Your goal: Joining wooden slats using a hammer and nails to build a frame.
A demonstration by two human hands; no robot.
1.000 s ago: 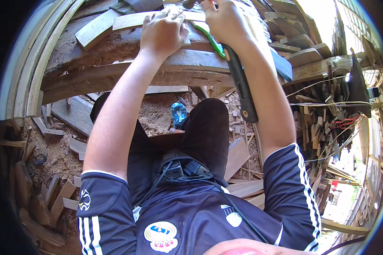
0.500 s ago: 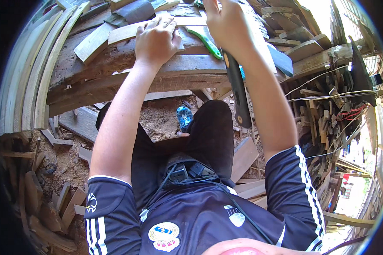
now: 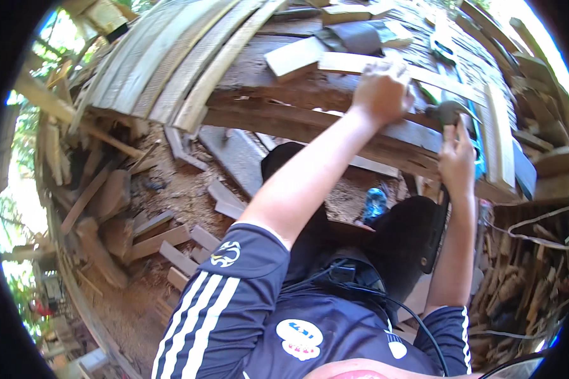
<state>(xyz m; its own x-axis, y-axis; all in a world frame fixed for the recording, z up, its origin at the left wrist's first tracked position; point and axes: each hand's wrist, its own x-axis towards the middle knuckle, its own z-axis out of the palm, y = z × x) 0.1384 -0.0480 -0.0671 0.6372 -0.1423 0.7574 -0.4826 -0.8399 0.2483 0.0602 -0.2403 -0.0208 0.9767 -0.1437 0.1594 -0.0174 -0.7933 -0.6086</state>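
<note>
Up on the counter (image 3: 310, 120), the left hand (image 3: 382, 91) presses down a pale wooden strip (image 3: 385, 66) while the right hand (image 3: 456, 155) grips a dark hammer (image 3: 447, 112) just beside it.

Navy short-sleeved jersey (image 3: 278, 316), white stripes down left shoulder and sleeve, white crest on left sleeve, white-and-red badge on chest. Black trousers (image 3: 411, 240). Thin black cable (image 3: 385, 297) crossing chest. Forearms bare. Both hands ungloved.
</note>
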